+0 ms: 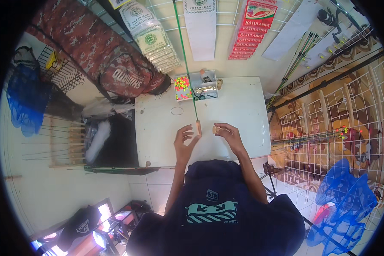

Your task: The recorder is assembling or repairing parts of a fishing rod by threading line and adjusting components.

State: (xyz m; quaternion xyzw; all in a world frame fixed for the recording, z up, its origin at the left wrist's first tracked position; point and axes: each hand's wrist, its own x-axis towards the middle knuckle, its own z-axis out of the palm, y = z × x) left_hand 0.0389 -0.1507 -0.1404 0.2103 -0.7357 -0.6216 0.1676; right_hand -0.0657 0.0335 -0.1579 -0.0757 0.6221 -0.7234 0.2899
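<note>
Working w/ both hands over near half of white table (239, 98). Curving L hand (187, 135) half-open at wooden handle (198, 128) of thin green fishing rod (195, 104), thumb by butt end; can't tell firm grip from light touch. Pinching small tan piece (216, 129) betw. thumb & fingers of R hand (228, 135), just right of handle, apart from it: prob. fingertip hold for fine control. Pointing rod's long shaft far, across tray (195, 75), prob. to leave butt end close to body. Set at far side, prob. for reach w/o crowding hands: tray w/ neon red/yellow bits (183, 88) in L compartment, small bottle (206, 78) in R part. Lying left of rod: thin dark ring (177, 111). Partly hidden by R fingers: tan piece, exact shape unclear. Cut off at far edge: rod's tip. Too small to ID: metal bits in tray's R part.
</note>
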